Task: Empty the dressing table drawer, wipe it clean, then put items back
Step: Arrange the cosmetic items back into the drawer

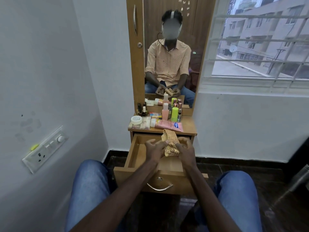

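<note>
From the head view, both hands are raised over the open drawer [137, 154] of the dressing table. Between them is a folded tan checked cloth [170, 143]. The left hand [154, 149] has its grip closed on the cloth's left edge, with the fingers curled in. The right hand [186, 150] grips the right side, fingers bent round the fabric. The cloth is held above the drawer and its upper end stands up towards the worktop [189, 127]. The drawer is pulled out between the person's knees, and the part of its wooden bottom that shows is bare.

The toiletries stand on the worktop: a pink tube [167, 125] lying on its side, a white round jar [136, 120] on a clear box [142, 127], a pink bottle [165, 111], a green bottle [174, 113] and small dark bottles [141, 111]. The mirror [170, 47] behind reflects both hands on the cloth.
</note>
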Demonstrator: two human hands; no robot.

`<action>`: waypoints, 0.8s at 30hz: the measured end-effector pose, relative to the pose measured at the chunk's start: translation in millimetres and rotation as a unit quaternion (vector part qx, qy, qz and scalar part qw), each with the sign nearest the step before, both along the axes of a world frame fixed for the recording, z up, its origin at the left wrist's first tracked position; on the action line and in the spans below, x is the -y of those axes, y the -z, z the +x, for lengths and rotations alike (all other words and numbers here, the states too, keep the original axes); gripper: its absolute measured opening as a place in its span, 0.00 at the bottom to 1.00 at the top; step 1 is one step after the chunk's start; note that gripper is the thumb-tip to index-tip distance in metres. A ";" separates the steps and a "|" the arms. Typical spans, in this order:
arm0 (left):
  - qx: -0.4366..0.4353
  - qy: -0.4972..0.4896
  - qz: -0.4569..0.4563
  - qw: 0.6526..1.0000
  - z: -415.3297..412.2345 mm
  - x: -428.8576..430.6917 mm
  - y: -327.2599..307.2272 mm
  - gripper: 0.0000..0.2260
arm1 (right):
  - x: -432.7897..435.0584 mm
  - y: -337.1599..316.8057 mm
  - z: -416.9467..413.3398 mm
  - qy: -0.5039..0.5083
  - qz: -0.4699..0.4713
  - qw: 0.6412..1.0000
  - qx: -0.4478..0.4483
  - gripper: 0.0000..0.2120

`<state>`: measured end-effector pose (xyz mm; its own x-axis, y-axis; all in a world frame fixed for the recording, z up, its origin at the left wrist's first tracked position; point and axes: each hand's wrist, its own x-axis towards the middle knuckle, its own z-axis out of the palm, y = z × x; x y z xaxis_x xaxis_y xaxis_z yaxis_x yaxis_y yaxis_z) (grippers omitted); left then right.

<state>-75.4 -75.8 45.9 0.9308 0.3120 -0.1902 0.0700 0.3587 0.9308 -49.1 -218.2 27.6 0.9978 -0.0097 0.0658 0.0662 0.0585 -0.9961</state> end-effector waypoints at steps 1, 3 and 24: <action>0.005 0.006 0.018 1.000 5.3 6.9 -0.7 0.28 | 3.6 0.6 3.3 0.015 -0.004 1.000 -0.007 0.11; 0.015 0.018 0.035 0.999 16.7 17.3 -2.7 0.24 | 13.0 -1.9 7.6 0.038 -0.033 0.999 -0.010 0.10; 0.068 0.052 0.405 0.910 132.3 109.3 -32.2 0.26 | 85.7 -32.4 132.9 0.138 -0.235 0.959 0.078 0.13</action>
<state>56.9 -185.1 78.1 0.9610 0.2080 0.1820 -0.0710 -0.4506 0.8899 83.8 -303.9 60.0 0.9393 -0.2047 0.2754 0.1642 -0.4364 -0.8846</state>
